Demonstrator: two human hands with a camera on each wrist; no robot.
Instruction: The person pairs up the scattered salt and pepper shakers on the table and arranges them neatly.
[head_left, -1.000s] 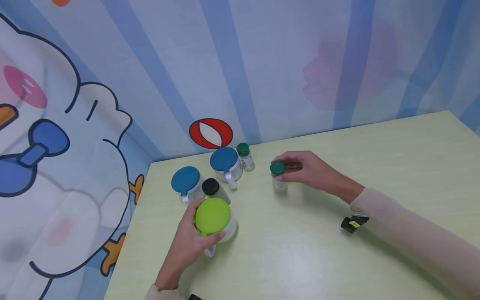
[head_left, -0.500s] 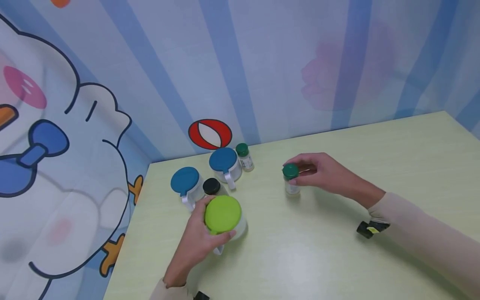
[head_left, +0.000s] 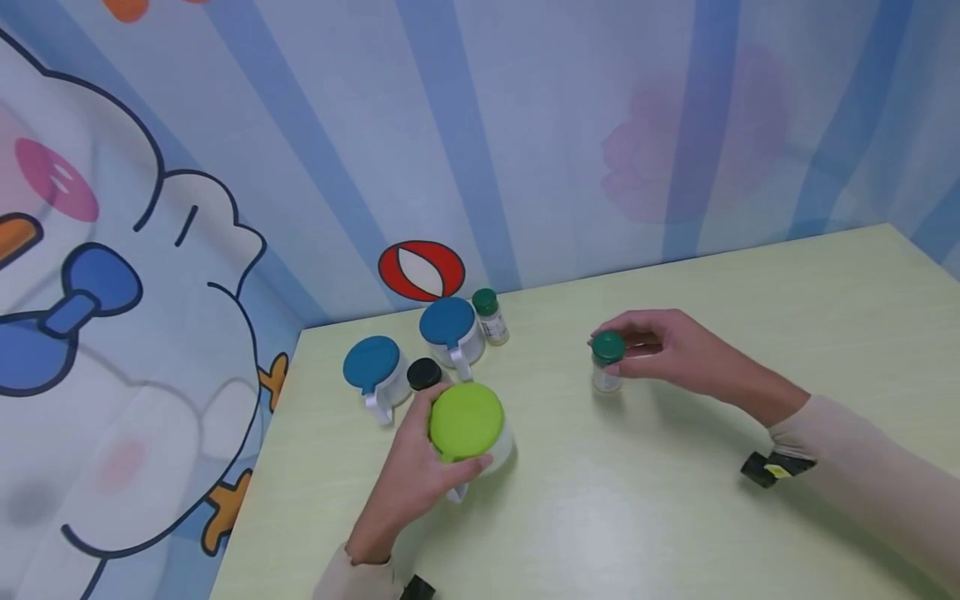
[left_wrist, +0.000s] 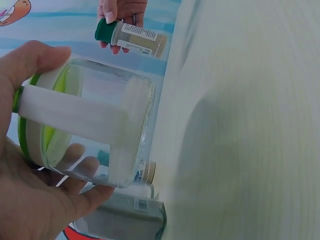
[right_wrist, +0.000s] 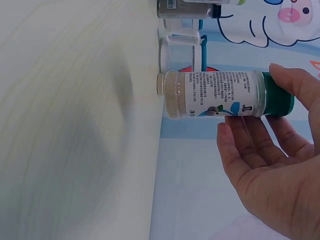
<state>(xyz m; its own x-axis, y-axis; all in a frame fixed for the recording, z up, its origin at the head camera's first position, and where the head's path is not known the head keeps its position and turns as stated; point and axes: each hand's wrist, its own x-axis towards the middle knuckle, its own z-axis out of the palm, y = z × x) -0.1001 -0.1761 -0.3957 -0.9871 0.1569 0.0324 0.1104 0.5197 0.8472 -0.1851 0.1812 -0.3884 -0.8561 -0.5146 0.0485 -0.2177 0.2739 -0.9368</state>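
Observation:
My left hand (head_left: 420, 479) grips a clear glass jar (head_left: 467, 423) with a lime-green lid and a pale handle, fingers and thumb round its top. In the left wrist view the jar's base is close over the table. To the right, my right hand (head_left: 675, 354) pinches a spice bottle (head_left: 608, 345) by its dark green cap, between thumb and fingers. Its white printed label (right_wrist: 220, 93) and pale contents show in the right wrist view. A bottle with a black cap (head_left: 424, 374) stands just behind the lime-lidded jar and is partly hidden by it.
Two blue-lidded jars with white handles, a left one (head_left: 372, 367) and a rear one (head_left: 450, 325), stand at the back left. Beside the rear jar is a second green-capped bottle (head_left: 491, 319). A printed wall covering (head_left: 570, 150) borders the pale table (head_left: 600, 517) behind and at left.
Both hands have moved to the right, the left one with the lime-lidded jar and the right one with the green-capped spice bottle. The other jars and bottles stand where they were.

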